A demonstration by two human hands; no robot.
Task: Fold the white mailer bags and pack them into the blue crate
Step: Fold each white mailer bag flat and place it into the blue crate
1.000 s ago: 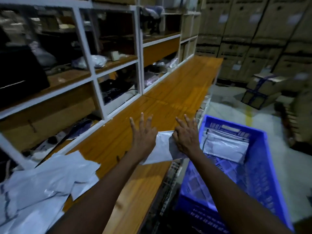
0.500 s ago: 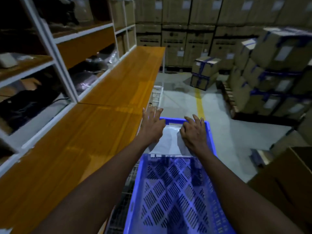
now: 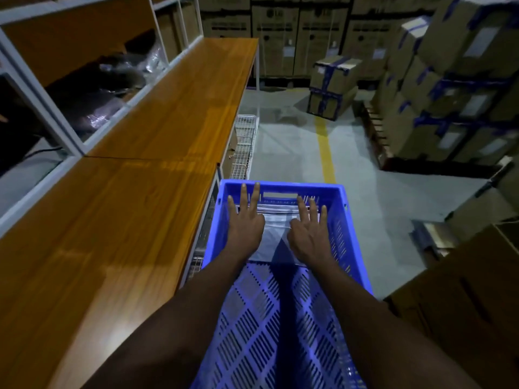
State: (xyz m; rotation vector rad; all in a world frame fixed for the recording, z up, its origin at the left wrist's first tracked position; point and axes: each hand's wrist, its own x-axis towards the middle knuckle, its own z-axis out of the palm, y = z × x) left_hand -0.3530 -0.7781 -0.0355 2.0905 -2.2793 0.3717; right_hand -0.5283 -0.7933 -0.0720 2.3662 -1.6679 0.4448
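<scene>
Left hand (image 3: 245, 224), just left of frame centre, lies palm down with fingers straight and spread; it clamps nothing and presses flat on the left part of the folded white mailer bag (image 3: 273, 233). Right hand (image 3: 309, 234), just right of centre, is in the same condition: fingers extended and apart, palm down on the right part of the bag. The bag shows as a pale strip between the two hands and lies inside the blue crate (image 3: 346, 217), at the end nearest the top of the frame, with its upper edge close to the handle-slot wall. Whether other bags lie beneath it cannot be determined. Towards the bottom of the frame the perforated crate floor (image 3: 261, 318) shows between the forearms. Left of the crate runs the wooden bench (image 3: 134, 209); stacked cardboard boxes (image 3: 463, 80) fill the upper right. Step in hand, as judged: seating and flattening one folded bag in the crate. The next move calls for lifting both palms straight up, so that the fold is not dragged open, then fetching a further bag; none is visible on the bench here.
</scene>
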